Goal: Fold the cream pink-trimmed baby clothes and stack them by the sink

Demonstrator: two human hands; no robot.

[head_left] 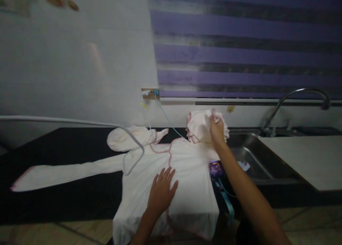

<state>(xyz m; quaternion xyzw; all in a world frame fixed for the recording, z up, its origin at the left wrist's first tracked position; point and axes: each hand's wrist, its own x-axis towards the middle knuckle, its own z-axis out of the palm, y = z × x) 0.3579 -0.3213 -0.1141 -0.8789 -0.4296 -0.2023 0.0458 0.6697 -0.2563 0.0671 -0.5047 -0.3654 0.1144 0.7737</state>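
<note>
The pale pink hoodie [184, 166] lies flat, one sleeve stretched left. The left hand [161, 193] presses it, fingers wide. The right hand [217, 129] grips its far sleeve.

The hooded garment [184, 180] runs off the bottom edge, its hem out of sight. The left hand [161, 193] covers part of its front. The right hand [217, 129] hides part of the folded cloth pile [199, 127]. The phone [216, 169] screen is blurred. The tap [299, 95] looks smeared, and both forearms are cut off below.
</note>
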